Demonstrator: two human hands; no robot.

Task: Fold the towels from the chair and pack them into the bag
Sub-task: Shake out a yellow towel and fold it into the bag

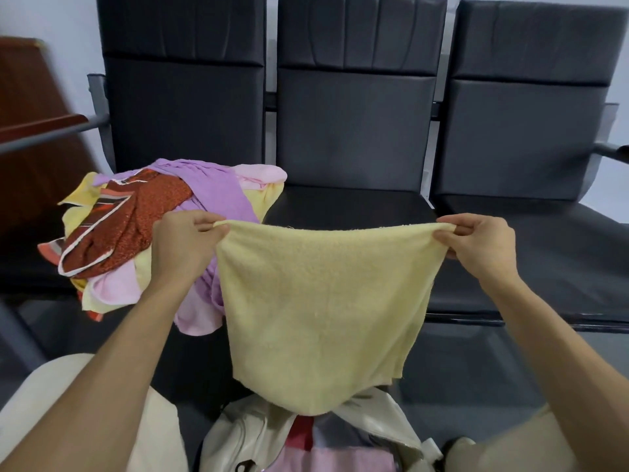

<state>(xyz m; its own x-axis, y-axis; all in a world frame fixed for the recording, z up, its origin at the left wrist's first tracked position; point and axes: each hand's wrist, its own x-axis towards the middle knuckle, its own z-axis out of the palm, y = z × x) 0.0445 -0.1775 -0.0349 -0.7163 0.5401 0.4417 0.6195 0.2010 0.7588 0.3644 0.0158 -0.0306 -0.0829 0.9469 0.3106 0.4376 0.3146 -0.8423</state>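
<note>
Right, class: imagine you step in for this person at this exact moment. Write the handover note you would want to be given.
Hands: the left hand pinches one top corner of the yellow towel and the right hand pinches the other. The towel hangs spread out above the bag.
Things: the pile of unfolded towels lies on the leftmost chair.
Done: some pink and red cloth is already in the bag.
Left: fold this towel, pack it, then work through the pile.
</note>
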